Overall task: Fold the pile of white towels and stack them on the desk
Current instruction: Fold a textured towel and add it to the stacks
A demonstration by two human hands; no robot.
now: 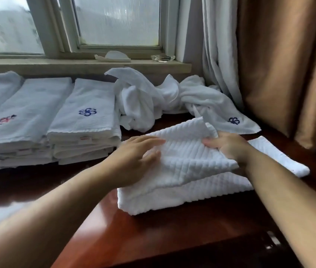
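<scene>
Ribbed towel [182, 171] half-folded on desk [172, 238], front-centre. My left hand [135, 157] flat on it, fingers straight. Right hand [228, 146] at top layer's raised corner, can't tell if pinching. Crumpled pile [153, 97] behind, folded stacks [83, 120] left.

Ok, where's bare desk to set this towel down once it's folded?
Free: the bare desk between the ribbed towel and the near edge, and the strip in front of the folded stacks. Crowded: the back by the window, where stacks and unfolded pile fill it.
</scene>
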